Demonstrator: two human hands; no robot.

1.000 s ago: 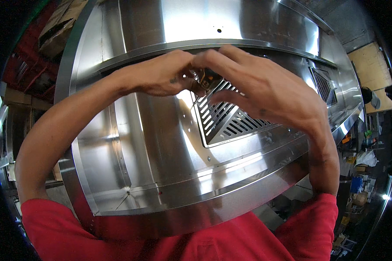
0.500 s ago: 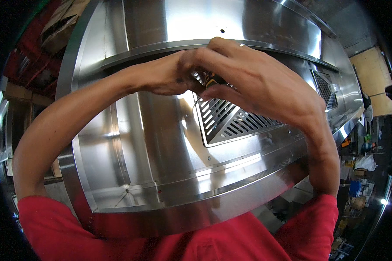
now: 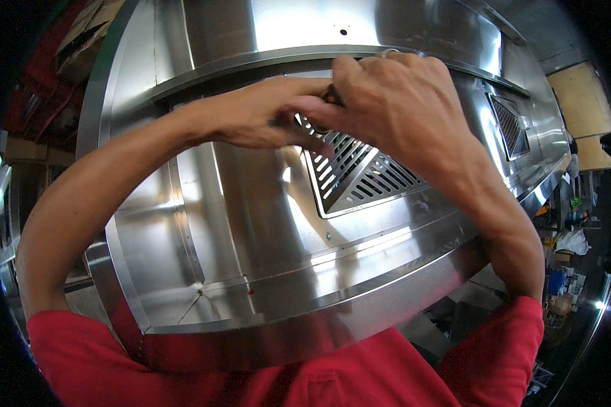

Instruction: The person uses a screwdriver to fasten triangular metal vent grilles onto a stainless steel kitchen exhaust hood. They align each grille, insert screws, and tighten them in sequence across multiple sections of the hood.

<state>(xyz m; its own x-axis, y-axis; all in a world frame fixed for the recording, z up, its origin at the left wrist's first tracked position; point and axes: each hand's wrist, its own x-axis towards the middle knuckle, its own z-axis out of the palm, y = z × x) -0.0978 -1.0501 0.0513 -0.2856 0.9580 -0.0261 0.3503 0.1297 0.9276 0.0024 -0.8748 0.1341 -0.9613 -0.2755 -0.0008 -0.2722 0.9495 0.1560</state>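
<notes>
My right hand point(image 3: 404, 102) is closed around a tool handle point(image 3: 331, 95), black with yellow-orange marks; only a small part shows between the fingers, and its working end is hidden. Close against it, my left hand point(image 3: 265, 112) reaches in from the left with its fingers bent inward. Its fingertips are partly covered by the right hand, so what they grip cannot be made out. Both hands are raised over a slotted metal vent panel point(image 3: 373, 183), set in a large stainless steel hood-like casing point(image 3: 251, 217). A small screw or bolt point(image 3: 328, 236) sits in the steel below the panel.
Another slotted vent point(image 3: 509, 127) is further right. A raised steel lip point(image 3: 271, 55) runs behind my hands, and the casing's front rim point(image 3: 332, 319) curves close to my body. A cardboard box point(image 3: 88, 37) stands far left; a white bag point(image 3: 574, 242) and clutter lie at right.
My right hand has turned and lifted slightly, its knuckles now higher and its wrist rotated around the handle. The left hand stays nearly in place. The view has shifted a little.
</notes>
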